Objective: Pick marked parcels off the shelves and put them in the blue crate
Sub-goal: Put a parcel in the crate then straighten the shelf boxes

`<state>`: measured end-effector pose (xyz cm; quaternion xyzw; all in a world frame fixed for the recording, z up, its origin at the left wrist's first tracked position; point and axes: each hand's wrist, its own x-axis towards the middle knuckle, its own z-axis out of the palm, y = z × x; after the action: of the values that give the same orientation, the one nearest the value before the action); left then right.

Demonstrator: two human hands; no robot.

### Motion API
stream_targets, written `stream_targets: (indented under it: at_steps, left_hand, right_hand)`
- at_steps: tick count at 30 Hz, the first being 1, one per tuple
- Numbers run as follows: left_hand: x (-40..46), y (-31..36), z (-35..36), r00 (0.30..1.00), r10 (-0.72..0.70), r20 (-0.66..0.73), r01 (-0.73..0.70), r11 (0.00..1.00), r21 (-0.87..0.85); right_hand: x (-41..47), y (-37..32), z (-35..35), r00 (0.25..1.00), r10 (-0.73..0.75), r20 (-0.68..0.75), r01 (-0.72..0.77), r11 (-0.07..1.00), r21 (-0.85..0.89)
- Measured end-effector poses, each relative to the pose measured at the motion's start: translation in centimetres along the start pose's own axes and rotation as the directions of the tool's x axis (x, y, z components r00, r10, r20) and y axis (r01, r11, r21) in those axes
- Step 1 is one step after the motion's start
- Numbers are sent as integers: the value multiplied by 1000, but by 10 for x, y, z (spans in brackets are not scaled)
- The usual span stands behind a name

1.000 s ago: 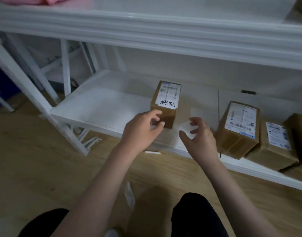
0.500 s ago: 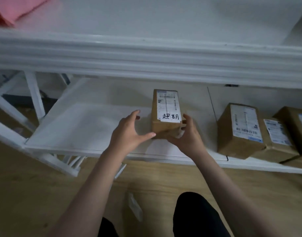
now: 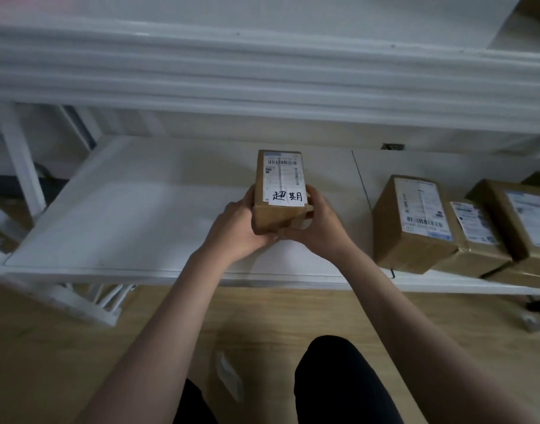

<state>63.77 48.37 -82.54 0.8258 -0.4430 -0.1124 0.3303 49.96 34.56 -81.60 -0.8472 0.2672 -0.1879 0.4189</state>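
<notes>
Holding: marked parcel, a small brown box with black handwriting on its white label
Left hand: curled round the box's left side and bottom corner
Right hand: wrapped round the right side, thumb up by the label
Where it is: over the lower shelf, near the front edge; can't tell if it's touching
Other parcels: bunched together on the same shelf, off to the right, well apart
Floor: wood, under the shelf
</notes>
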Motion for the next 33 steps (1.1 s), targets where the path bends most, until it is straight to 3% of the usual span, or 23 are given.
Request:
stream_targets:
  at_steps: [3, 10, 14, 17, 22, 25, 33]
  left_hand:
    - [-4, -6, 5, 1000, 6, -3, -6, 999, -53]
    - [-2, -22, 11, 996, -33, -86, 34, 999, 14]
    - [-9, -10, -5, 988, 4, -157, -5, 1000, -6]
    - [-25, 8, -19, 968, 111, -224, -115, 993, -8]
    - [-66, 36, -36, 872, 301, -387, -214, 944, 253]
    - [-81, 44, -38, 858, 349, -378, -207, 907, 368]
    - [-94, 62, -38, 860, 385, -335, -235, 882, 409]
  right_hand:
    - [-2, 2, 4, 1000, -29, -5, 29, 999, -16]
    - [10, 23, 23, 995, -81, -53, 79, 996, -31]
    - [3, 16, 15, 992, -110, -61, 109, 994, -15]
    - [-11, -5, 1, 977, -188, -97, 185, 982, -43]
    - [-56, -46, -30, 912, -364, -188, 324, 922, -215]
    - [-77, -57, -37, 866, -450, -218, 358, 862, -358]
    - [-104, -55, -54, 840, -494, -223, 335, 797, -502]
